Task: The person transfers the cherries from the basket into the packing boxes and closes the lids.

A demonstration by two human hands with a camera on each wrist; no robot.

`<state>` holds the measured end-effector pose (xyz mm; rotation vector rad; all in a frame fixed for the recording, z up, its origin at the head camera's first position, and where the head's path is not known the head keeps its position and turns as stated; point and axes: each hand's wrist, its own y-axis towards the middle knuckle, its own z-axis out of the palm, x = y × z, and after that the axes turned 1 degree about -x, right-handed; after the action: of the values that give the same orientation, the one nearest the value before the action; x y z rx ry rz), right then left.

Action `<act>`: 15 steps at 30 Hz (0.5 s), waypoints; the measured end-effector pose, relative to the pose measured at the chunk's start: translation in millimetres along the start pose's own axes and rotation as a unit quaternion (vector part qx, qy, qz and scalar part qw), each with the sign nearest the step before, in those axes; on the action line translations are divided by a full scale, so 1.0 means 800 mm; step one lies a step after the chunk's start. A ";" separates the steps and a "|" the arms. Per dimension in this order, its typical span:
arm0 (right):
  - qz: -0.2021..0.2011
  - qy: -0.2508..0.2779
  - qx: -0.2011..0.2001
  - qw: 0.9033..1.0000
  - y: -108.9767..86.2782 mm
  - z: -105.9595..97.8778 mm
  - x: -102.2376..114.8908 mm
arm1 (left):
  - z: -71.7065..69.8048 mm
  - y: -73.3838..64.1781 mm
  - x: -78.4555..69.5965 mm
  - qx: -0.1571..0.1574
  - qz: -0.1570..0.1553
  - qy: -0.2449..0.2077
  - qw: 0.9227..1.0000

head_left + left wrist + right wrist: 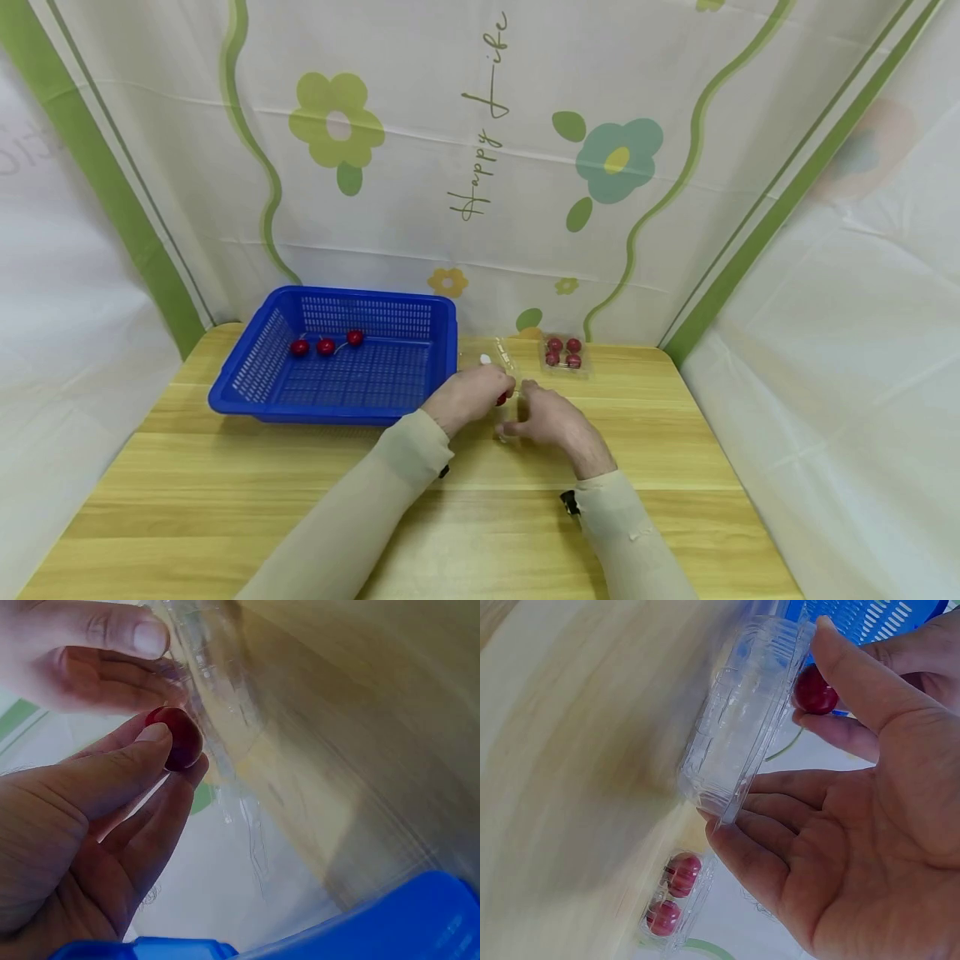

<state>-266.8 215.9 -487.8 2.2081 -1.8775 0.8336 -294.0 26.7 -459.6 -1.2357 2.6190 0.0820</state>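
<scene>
My left hand (497, 392) pinches a red cherry (501, 401) between thumb and fingers, right at the mouth of a small clear plastic box (507, 423). My right hand (521, 421) holds that box, thumb on one side and fingers under the other. In the left wrist view the cherry (177, 738) sits at my left hand's (166, 754) fingertips, against the clear box (214, 705). The right wrist view shows my right hand (780, 742) gripping the box (742, 712) with the cherry (814, 690) beside its rim.
A blue basket (247, 392) at the left holds three cherries (326, 345). A second clear box with several cherries (564, 353) lies at the back right, also visible as the filled box (676, 894). The wooden table (225, 517) ends at curtain walls.
</scene>
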 end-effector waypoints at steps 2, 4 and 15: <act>-0.001 0.001 0.001 1.000 0.000 0.000 0.000 | 0.002 0.003 -0.001 0.005 -0.001 0.007 1.000; -0.002 0.003 0.002 1.000 0.000 0.000 0.000 | 0.002 0.005 -0.002 0.008 -0.003 0.009 1.000; -0.001 0.008 0.003 1.000 0.000 0.001 -0.001 | -0.008 -0.001 0.009 0.008 -0.004 0.020 1.000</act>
<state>-266.3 216.4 -488.4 2.1992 -1.8693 0.8542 -298.8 19.6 -455.3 -1.2542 2.6432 0.0367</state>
